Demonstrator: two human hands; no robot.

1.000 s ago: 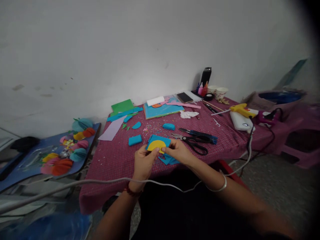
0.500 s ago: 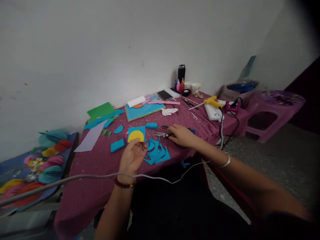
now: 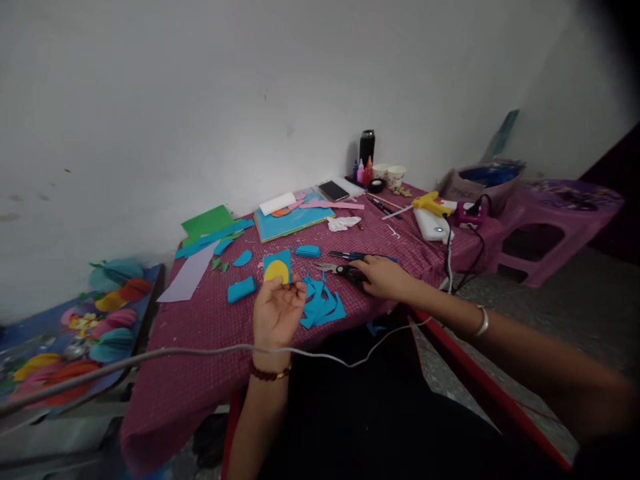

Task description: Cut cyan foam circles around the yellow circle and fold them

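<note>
My left hand (image 3: 280, 313), palm turned up and fingers curled, pinches a yellow paper circle (image 3: 276, 271) together with a blue paper square (image 3: 283, 257) behind it. Scissors (image 3: 334, 269) with black handles lie on the table, blades pointing left. My right hand (image 3: 384, 277) rests at their handles, fingers bent over them; whether it grips them firmly is hard to see. Just beyond lies a blue cutter knife (image 3: 353, 256). Curved blue paper offcuts (image 3: 323, 308) lie between my hands. A folded blue paper stack (image 3: 242, 290) is left of my left hand.
A pale cable (image 3: 225, 349) crosses in front of my left wrist. At the back are a phone (image 3: 334, 191), a black flask (image 3: 367, 147) and paper cups (image 3: 397, 175). A yellow glue gun (image 3: 431, 203) lies right. Paper decorations (image 3: 115, 333) lie left, a pink stool (image 3: 550, 213) right.
My left hand has rolled further palm up, tilting the yellow circle and blue square toward me. My right hand has slid slightly right, uncovering more of the scissors' handles. The view has shifted slightly.
</note>
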